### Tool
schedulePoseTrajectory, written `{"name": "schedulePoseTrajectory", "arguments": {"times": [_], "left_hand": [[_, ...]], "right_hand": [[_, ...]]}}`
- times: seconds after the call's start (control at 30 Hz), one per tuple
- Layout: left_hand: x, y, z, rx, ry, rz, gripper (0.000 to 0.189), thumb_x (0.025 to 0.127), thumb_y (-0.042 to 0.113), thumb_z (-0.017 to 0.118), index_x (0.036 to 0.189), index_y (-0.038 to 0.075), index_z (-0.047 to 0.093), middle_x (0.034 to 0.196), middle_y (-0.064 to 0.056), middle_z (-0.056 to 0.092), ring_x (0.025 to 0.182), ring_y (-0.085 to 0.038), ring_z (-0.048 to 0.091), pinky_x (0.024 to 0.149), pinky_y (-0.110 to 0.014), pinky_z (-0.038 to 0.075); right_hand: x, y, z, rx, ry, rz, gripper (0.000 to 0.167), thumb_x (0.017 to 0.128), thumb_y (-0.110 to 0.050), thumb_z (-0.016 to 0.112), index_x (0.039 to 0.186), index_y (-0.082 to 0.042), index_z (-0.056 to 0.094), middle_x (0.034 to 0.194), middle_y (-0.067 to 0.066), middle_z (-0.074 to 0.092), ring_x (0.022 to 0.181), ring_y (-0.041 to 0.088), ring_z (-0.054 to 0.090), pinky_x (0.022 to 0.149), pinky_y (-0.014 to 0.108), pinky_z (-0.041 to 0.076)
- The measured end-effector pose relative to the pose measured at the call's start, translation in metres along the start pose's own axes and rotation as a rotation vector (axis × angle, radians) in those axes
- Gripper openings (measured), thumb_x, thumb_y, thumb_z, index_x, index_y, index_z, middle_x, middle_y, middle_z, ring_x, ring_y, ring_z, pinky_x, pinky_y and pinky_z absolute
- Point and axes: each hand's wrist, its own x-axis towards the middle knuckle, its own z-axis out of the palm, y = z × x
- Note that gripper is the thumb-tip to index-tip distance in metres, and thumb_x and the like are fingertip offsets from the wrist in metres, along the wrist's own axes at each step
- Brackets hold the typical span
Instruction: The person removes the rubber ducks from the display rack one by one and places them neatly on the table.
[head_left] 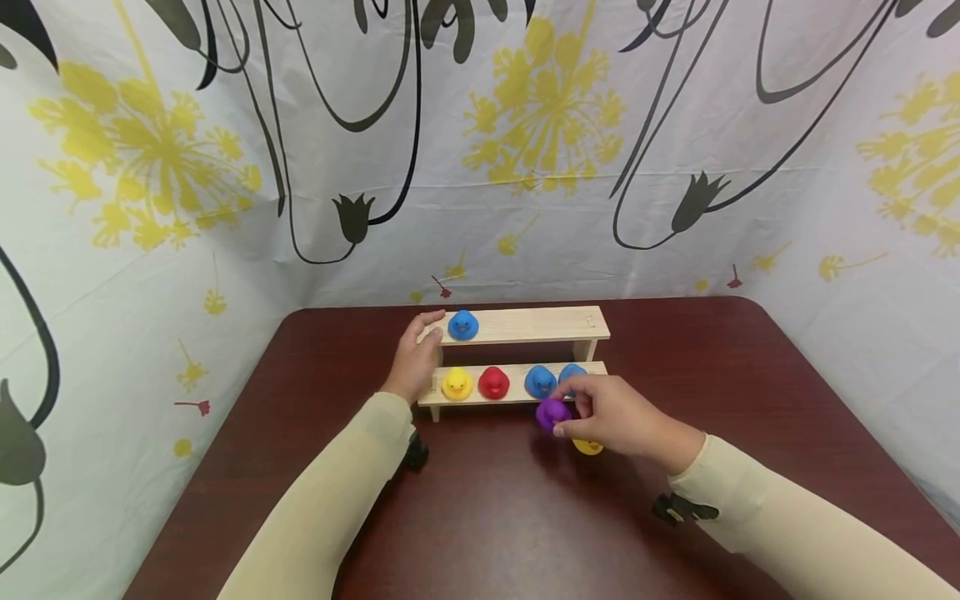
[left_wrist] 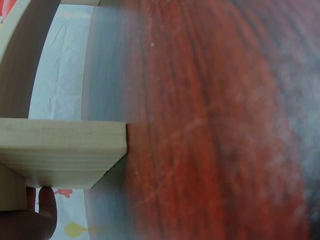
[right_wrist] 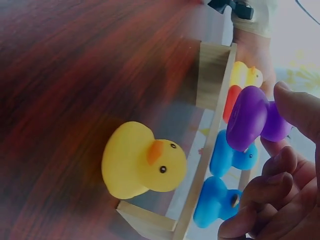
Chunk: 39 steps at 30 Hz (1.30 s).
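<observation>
A purple rubber duck (right_wrist: pixel 250 117) is pinched between the thumb and fingers of my right hand (head_left: pixel 618 417), in front of the lower shelf's right part. My left hand (head_left: pixel 412 358) grips the left end of a two-tier wooden stand (head_left: pixel 525 327); its fingertips show beside the wood in the left wrist view. Along the lower shelf sit a yellow duck (head_left: pixel 457 384), a red duck (head_left: pixel 493 382) and two blue ducks, one (head_left: pixel 540 382) left of the other (head_left: pixel 573 372). Another blue duck (head_left: pixel 462 325) sits at the upper shelf's left end.
A second yellow duck (right_wrist: pixel 135 162) stands on the dark red-brown table (head_left: pixel 510 517) before the stand's right end, partly hidden under my right hand in the head view. Patterned cloth (head_left: pixel 450 167) hangs behind and beside the table.
</observation>
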Motion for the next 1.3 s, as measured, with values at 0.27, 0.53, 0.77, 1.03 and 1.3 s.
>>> {"name": "schedulePoseTrajectory", "arguments": {"times": [0.27, 0.53, 0.77, 1.03, 1.3], "left_hand": [[0.002, -0.002, 0.001, 0.001, 0.010, 0.029, 0.040, 0.112, 0.025, 0.047, 0.150, 0.018, 0.055, 0.163, -0.002, 0.043, 0.155, -0.027, 0.031, 0.128, -0.057, 0.023], [0.003, -0.003, 0.001, -0.006, 0.006, 0.033, 0.038, 0.112, 0.026, 0.048, 0.149, 0.021, 0.057, 0.162, -0.001, 0.044, 0.155, -0.026, 0.032, 0.127, -0.056, 0.025], [0.002, -0.003, 0.000, -0.006, 0.000, 0.023, 0.038, 0.112, 0.027, 0.047, 0.148, 0.023, 0.057, 0.163, -0.001, 0.043, 0.153, -0.026, 0.034, 0.127, -0.055, 0.025], [0.002, -0.002, 0.000, -0.016, -0.001, 0.023, 0.036, 0.112, 0.026, 0.047, 0.146, 0.026, 0.058, 0.162, -0.001, 0.043, 0.148, -0.026, 0.038, 0.127, -0.054, 0.026], [0.003, -0.003, 0.000, -0.002, 0.006, 0.016, 0.035, 0.112, 0.026, 0.047, 0.146, 0.027, 0.058, 0.163, 0.000, 0.043, 0.152, -0.025, 0.036, 0.127, -0.054, 0.027]], "right_hand": [[-0.001, 0.008, 0.010, -0.019, -0.011, 0.008, 0.032, 0.079, -0.027, 0.094, 0.106, -0.019, 0.076, 0.065, -0.006, 0.049, 0.061, 0.010, 0.049, 0.053, 0.026, 0.042], [-0.001, 0.014, 0.019, -0.038, -0.014, -0.008, 0.032, 0.080, -0.028, 0.094, 0.106, -0.020, 0.076, 0.063, -0.008, 0.049, 0.059, 0.008, 0.049, 0.054, 0.026, 0.043], [-0.002, 0.014, 0.023, -0.057, -0.018, -0.022, 0.031, 0.080, -0.027, 0.094, 0.104, -0.019, 0.076, 0.061, -0.010, 0.046, 0.057, 0.006, 0.046, 0.053, 0.026, 0.041], [-0.001, 0.017, 0.028, -0.121, -0.020, -0.028, 0.031, 0.079, -0.028, 0.094, 0.104, -0.020, 0.078, 0.060, -0.011, 0.046, 0.056, 0.005, 0.044, 0.053, 0.025, 0.039], [0.000, 0.018, 0.031, -0.234, -0.041, -0.038, 0.029, 0.080, -0.033, 0.093, 0.102, -0.023, 0.077, 0.070, -0.016, 0.061, 0.067, 0.006, 0.052, 0.065, 0.028, 0.046]]}}
